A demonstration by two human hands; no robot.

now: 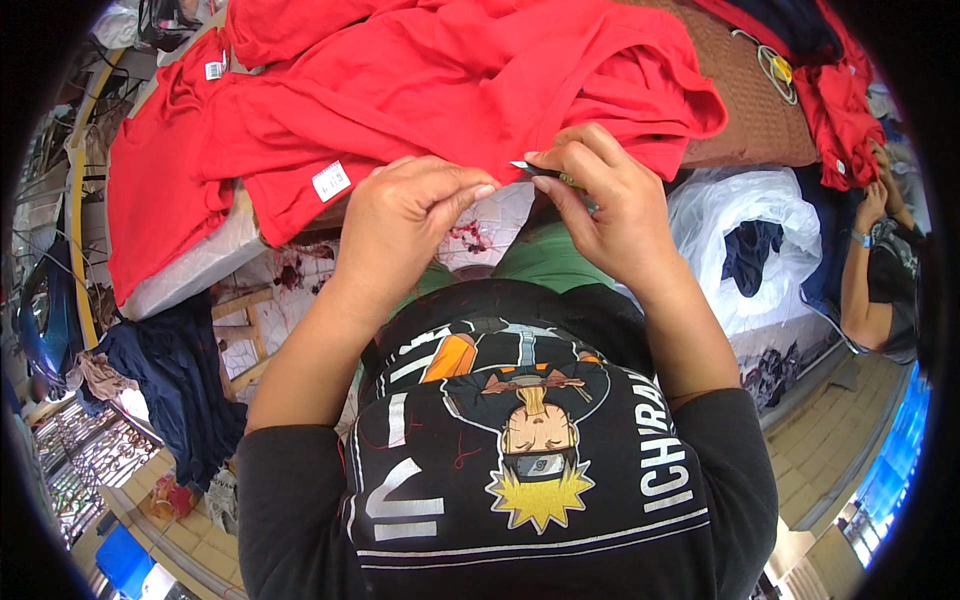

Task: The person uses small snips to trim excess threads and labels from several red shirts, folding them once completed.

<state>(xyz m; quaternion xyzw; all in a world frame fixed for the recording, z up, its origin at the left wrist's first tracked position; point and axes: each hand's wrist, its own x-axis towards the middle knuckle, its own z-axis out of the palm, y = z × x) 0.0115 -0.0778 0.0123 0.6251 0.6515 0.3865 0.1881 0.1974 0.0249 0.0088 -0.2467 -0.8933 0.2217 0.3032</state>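
Observation:
A red garment (370, 110) lies spread in front of me, its near edge hanging toward my lap. My left hand (420, 205) is closed in a pinch at that edge; the fingers cover most of what they grip. Close beside it, my right hand (612, 200) holds small thread snips (540, 170), their bright pointed tip facing left toward the pinched edge. The fingers hide much of the snips. A white tag (331, 181) sits on the red cloth to the left of my hands.
The red cloth rests on a padded brown surface (755, 125). A coiled cable (775, 68) lies there. On the right stands a clear plastic bag (690, 215) with dark cloth inside. Another person's arm (870, 270) handles red cloth at far right. Dark cloth (175, 380) hangs at left.

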